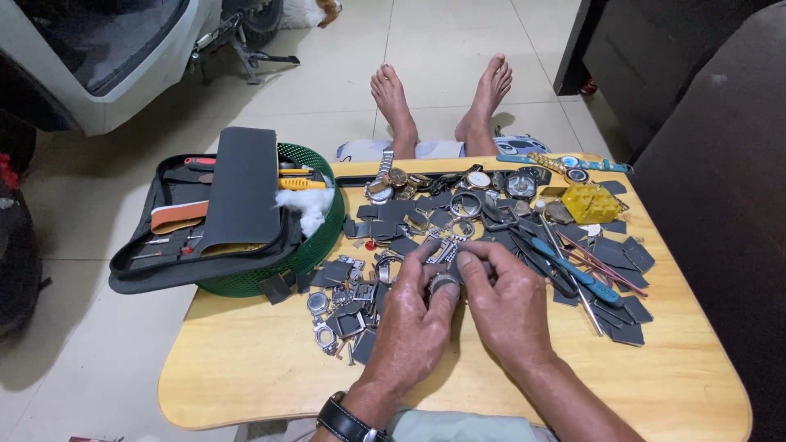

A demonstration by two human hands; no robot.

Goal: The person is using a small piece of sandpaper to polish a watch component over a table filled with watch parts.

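Both my hands meet over the middle of a low wooden table (246, 368). My left hand (413, 319) and my right hand (503, 299) pinch a small round metal watch case (443, 283) between their fingertips. A black wristwatch (345, 421) sits on my left wrist. Around the hands lie several watch cases, metal bands and dark grey square pads (393, 214). A blue-handled tool (573, 272) lies just right of my right hand.
A green basket (315, 245) at the table's left holds an open black tool case (221, 213) and white cotton. A yellow block (591, 203) sits far right. My bare feet (442, 102) rest on the tiled floor beyond. A dark sofa stands at right.
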